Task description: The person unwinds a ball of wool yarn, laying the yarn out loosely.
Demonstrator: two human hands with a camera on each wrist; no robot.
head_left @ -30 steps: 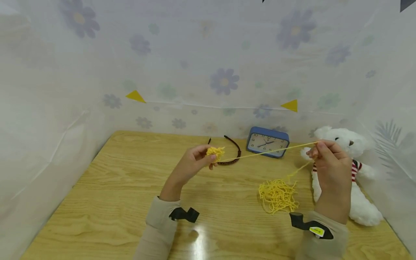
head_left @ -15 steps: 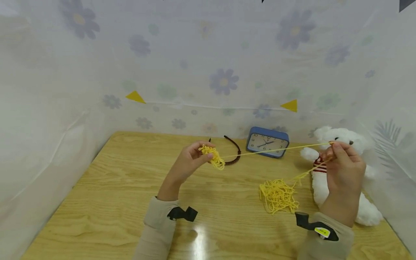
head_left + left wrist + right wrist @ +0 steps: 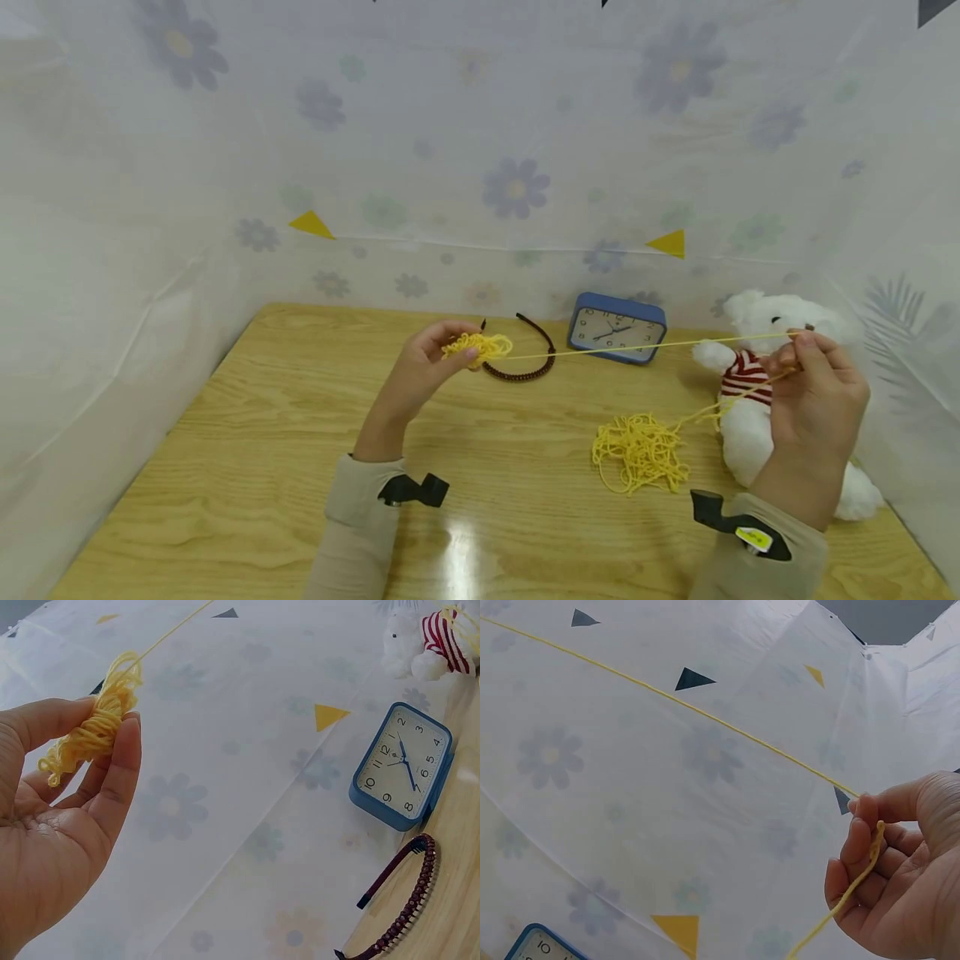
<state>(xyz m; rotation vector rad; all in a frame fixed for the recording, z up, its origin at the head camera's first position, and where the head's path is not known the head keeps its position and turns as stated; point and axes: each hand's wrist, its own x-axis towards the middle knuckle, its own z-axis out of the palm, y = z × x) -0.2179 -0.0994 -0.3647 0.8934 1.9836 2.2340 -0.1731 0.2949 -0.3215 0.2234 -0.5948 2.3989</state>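
My left hand point(image 3: 416, 379) pinches a small wound bundle of yellow yarn point(image 3: 97, 724) between thumb and fingers, raised over the table. From that bundle a single taut yarn strand point(image 3: 705, 714) runs right to my right hand point(image 3: 817, 404). Thumb and forefinger of the right hand point(image 3: 900, 862) pinch this strand, and its slack part passes across the curled fingers. Below, the slack leads down to a loose yellow yarn pile point(image 3: 641, 454) lying on the table.
A blue alarm clock point(image 3: 617, 328) stands at the table's back. Left of it lies a dark beaded headband point(image 3: 525, 377). A white teddy bear point(image 3: 746, 442) in a red striped shirt sits at the right, partly behind my right hand. The wooden table point(image 3: 247, 467) ends at patterned curtain walls.
My right hand has moved right, lengthening the taut strand. The left hand has shifted slightly left and turned the bundle. More yarn has lifted off the pile's edge.
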